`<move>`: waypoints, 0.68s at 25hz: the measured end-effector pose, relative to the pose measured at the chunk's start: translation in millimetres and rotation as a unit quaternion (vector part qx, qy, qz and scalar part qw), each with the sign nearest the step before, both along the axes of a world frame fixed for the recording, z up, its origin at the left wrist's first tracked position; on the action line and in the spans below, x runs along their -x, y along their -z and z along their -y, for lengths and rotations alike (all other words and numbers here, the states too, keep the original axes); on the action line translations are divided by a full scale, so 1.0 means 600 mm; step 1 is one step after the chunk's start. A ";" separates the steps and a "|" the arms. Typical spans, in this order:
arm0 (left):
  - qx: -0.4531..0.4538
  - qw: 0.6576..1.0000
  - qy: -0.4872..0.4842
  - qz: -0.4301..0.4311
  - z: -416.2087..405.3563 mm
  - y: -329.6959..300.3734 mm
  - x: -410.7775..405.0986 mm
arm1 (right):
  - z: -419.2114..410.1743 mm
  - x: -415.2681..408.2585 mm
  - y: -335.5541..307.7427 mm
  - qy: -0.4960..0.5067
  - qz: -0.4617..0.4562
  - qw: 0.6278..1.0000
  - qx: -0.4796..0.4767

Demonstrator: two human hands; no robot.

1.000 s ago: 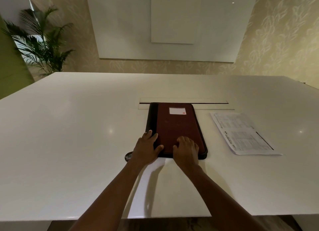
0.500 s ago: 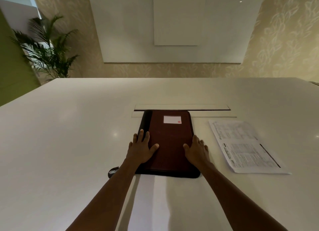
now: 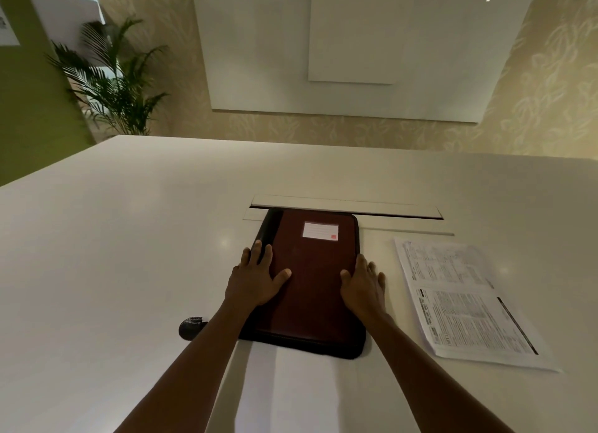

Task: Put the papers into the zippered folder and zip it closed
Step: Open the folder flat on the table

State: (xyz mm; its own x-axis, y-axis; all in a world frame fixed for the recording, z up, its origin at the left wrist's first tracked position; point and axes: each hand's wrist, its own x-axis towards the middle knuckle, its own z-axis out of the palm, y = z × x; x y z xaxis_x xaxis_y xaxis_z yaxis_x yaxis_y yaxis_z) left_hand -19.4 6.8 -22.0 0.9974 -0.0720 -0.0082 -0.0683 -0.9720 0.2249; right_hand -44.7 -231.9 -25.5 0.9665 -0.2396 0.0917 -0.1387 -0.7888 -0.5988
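Note:
A dark red zippered folder with a black edge and a white label lies closed and flat on the white table. My left hand rests flat on the folder's left side, fingers spread over the black edge. My right hand lies along the folder's right edge, thumb on the cover and fingers on the table. A stack of printed papers lies flat on the table to the right of the folder, apart from both hands.
A small black tab or strap sticks out by my left forearm at the folder's near left corner. A cable slot crosses the table just behind the folder. A potted palm stands beyond the far left corner.
Both hands slid from the folder's near edge up to its middle. My right hand moved off the cover to the right edge. The view tilted closer.

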 end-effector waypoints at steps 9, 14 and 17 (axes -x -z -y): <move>0.028 0.999 -0.010 -0.027 0.012 -0.011 0.014 | 0.022 -0.017 -0.023 -0.040 -0.013 0.994 -0.103; 0.082 0.995 -0.013 -0.051 0.016 -0.032 0.009 | 0.020 -0.014 -0.055 -0.034 0.006 0.988 -0.152; 0.104 0.993 0.013 -0.055 0.028 -0.060 -0.004 | 0.013 -0.020 -0.092 -0.037 0.020 0.989 -0.145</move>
